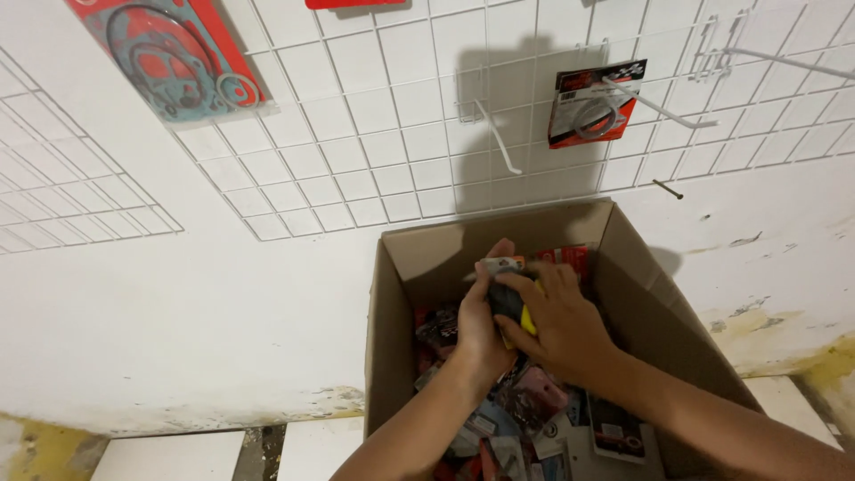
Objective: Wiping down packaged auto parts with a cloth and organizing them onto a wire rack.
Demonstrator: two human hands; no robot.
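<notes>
Both hands work inside an open brown cardboard box standing against a white wall. Its flaps are up, and its walls stand close around the wrists. The box is heaped with small red-and-clear plastic parts packets. Above the heap, the left hand and the right hand together hold a small packet with a dark and yellow content and a pale card top, fingers of both curled around it. Above, a white wire grid panel carries a red-and-black hanging packet.
</notes>
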